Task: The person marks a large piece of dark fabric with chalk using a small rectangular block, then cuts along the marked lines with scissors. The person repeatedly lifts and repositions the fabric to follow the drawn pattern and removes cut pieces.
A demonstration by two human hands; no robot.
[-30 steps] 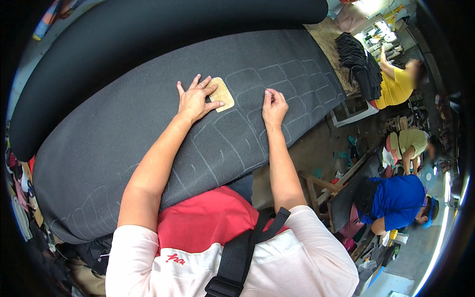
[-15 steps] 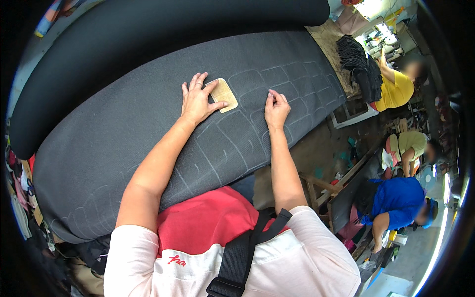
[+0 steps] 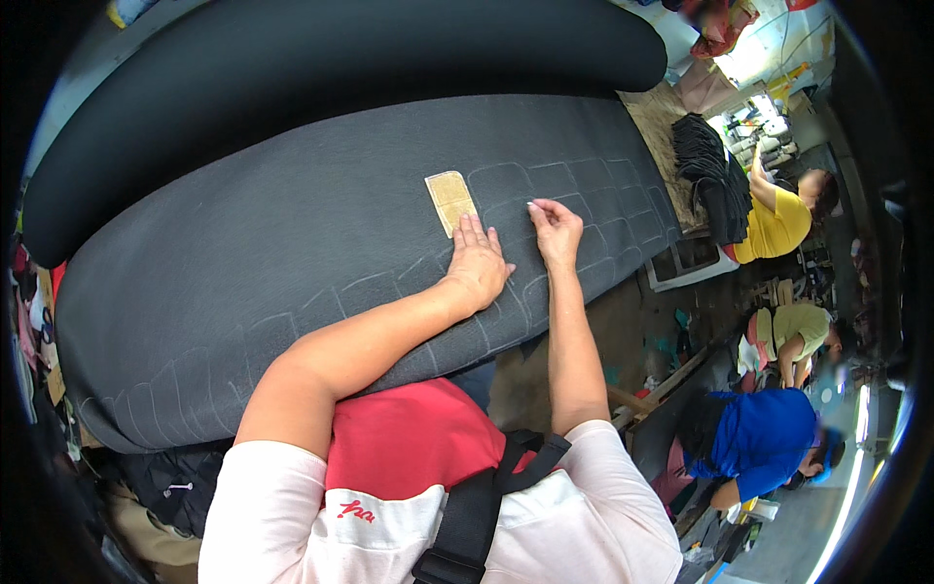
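Observation:
A yellowish, round-cornered template (image 3: 450, 200) lies flat on dark grey fabric (image 3: 321, 204), beside rows of outlines drawn in white. My left hand (image 3: 477, 271) rests palm down just below it, fingers stretched out and fingertips touching its lower end. To the right, my right hand (image 3: 558, 234) is closed in a pinch over the outlined area. A small white tip, which looks like tailor's chalk (image 3: 531, 204), shows at its thumb and forefinger; the rest is hidden by the fingers.
A thick black roll (image 3: 341, 68) lies along the fabric's far side. Stacked black pieces (image 3: 715, 170) sit at the table's right end. People in yellow (image 3: 778, 229), pale green (image 3: 800, 329) and blue (image 3: 769, 433) tops work to the right.
My left hand has left the template's left side, no longer gripping its edges, and now lies flat at its lower end. My right hand stays pinched. The whole view has shifted slightly.

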